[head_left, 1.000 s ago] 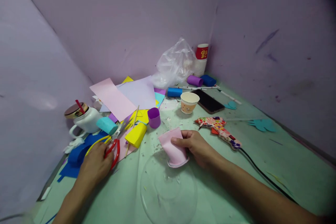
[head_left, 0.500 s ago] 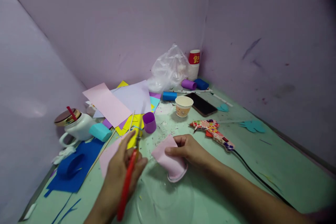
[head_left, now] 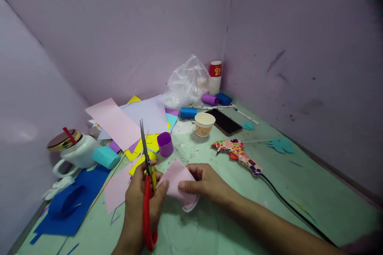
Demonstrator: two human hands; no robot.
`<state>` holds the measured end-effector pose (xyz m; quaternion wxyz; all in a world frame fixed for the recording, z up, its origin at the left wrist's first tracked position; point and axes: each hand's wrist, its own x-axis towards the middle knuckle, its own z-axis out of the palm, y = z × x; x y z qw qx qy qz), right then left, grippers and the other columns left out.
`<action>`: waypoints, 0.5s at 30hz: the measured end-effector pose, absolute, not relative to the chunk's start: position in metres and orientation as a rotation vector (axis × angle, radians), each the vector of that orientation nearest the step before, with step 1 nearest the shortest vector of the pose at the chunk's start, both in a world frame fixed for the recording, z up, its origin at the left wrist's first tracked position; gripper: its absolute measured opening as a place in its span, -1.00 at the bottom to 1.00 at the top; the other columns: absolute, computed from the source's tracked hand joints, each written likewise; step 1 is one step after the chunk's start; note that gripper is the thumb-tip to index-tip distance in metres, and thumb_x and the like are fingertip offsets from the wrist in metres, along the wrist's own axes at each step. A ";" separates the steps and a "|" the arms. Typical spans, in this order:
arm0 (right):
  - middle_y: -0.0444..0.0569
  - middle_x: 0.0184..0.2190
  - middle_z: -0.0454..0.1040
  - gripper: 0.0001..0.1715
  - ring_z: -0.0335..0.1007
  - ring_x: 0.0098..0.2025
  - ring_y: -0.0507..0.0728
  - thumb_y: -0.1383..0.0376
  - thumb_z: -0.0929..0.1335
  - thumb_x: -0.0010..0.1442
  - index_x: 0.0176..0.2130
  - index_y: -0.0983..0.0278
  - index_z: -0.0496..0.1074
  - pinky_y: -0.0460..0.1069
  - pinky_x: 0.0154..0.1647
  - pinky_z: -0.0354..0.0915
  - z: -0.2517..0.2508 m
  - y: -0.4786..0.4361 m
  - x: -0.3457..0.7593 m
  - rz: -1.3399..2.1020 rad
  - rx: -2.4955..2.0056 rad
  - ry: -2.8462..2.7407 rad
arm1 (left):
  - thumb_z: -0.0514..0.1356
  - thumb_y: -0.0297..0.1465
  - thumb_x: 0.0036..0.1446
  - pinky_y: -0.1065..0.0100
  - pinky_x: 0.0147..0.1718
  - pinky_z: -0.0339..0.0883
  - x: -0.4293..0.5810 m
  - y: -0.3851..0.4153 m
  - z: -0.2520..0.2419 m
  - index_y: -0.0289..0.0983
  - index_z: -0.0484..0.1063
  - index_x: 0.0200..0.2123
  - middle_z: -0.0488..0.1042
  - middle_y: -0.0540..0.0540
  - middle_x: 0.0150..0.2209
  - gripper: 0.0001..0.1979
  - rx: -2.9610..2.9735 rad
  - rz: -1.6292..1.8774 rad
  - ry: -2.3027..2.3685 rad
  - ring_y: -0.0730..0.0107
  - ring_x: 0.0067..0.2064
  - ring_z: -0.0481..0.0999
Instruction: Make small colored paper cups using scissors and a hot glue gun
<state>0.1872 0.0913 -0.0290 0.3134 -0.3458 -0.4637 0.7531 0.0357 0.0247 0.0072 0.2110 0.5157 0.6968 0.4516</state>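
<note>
I read one gold character on the red cup (head_left: 215,71) topping a white stack (head_left: 214,85). One paper cup (head_left: 205,128); one lidded mug (head_left: 78,152), red straw (head_left: 69,136) in it. Purple tubes (head_left: 165,144): two. Left hand (head_left: 135,204): fingers curled closed round scissors (head_left: 147,207), blades slightly parted. Right hand (head_left: 208,184): fingers pinching pink piece (head_left: 177,179), between hands, above table (head_left: 299,183).

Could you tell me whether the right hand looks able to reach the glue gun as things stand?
Probably yes: nothing stands between the right hand and the glue gun, though that hand is holding the pink piece.
</note>
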 end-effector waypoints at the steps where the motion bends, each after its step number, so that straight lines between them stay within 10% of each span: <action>1: -0.01 -0.53 0.48 -0.69 0.32 -0.52 0.05 0.30 0.50 -0.30 -0.46 0.42 0.51 -0.06 -0.49 0.21 -0.030 0.092 0.187 1.973 -0.918 -1.198 | 0.21 -0.19 -0.05 0.40 -0.51 0.32 0.037 0.025 0.007 -0.26 0.27 -0.13 0.45 0.02 -0.44 -0.57 1.428 1.252 1.915 0.38 -0.47 0.45; 8: -0.03 -0.50 0.51 -0.64 0.36 -0.50 0.05 0.26 0.53 -0.28 -0.42 0.39 0.50 -0.05 -0.44 0.24 -0.031 0.102 0.192 1.896 -0.863 -1.029 | 0.13 -0.16 0.08 0.44 -0.58 0.25 0.030 0.021 0.007 -0.22 0.33 -0.17 0.36 0.08 -0.53 -0.68 1.516 1.273 1.956 0.46 -0.56 0.35; 15: -0.10 -0.58 0.47 -0.69 0.30 -0.56 0.00 0.24 0.53 -0.28 -0.46 0.35 0.51 -0.09 -0.51 0.19 -0.019 0.114 0.203 1.797 -0.845 -0.899 | 0.05 -0.28 0.16 0.24 -0.22 0.41 0.000 0.024 -0.014 -0.19 0.35 0.01 0.52 -0.13 -0.17 -0.64 1.967 0.884 2.088 0.14 -0.14 0.52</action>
